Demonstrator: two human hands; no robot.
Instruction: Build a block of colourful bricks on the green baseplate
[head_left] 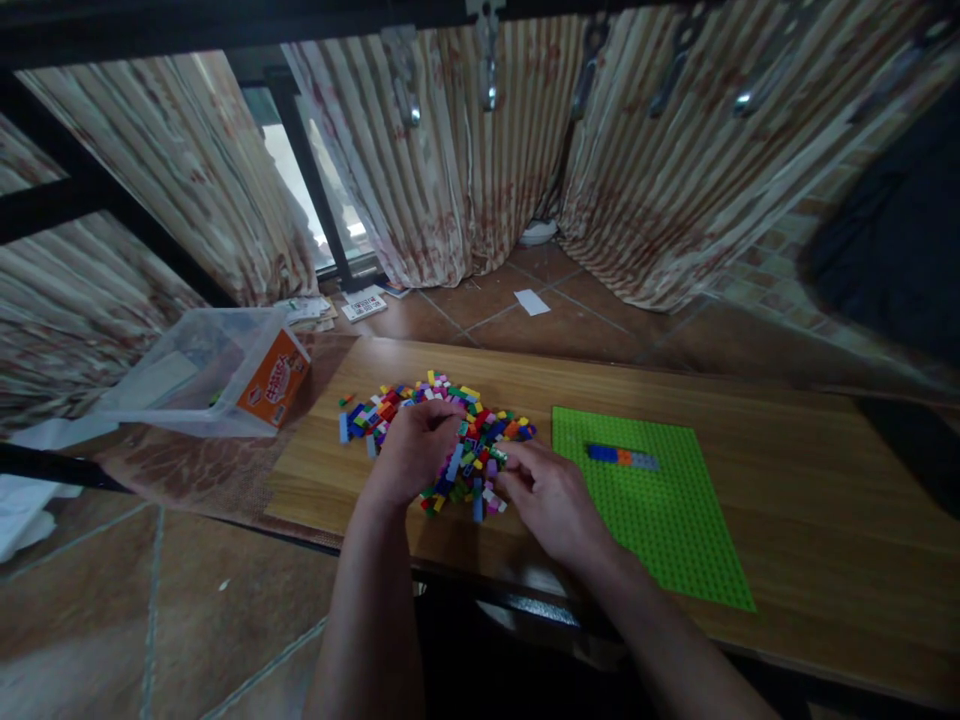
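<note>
A heap of small mixed-colour toy building bricks [469,455] lies on the wooden table under both hands. Over its left part is my left hand [420,450], with fingers curled and thumb drawn in; whatever they may hold is hidden. At the heap's right edge, my right hand [555,500] has its index finger and thumb apart, the tips among the bricks. To the right lies a green studded baseplate [675,520]. A short row of blue, orange and grey bricks [622,457] sits on its upper part.
A clear plastic bin [202,420] with an orange label [275,378] stands left of the wooden table [810,480]. Curtains [480,150] hang beyond it, and metal clips [489,80] hang from a dark bar above. Booklets [365,304] and a white paper [532,302] lie behind the table.
</note>
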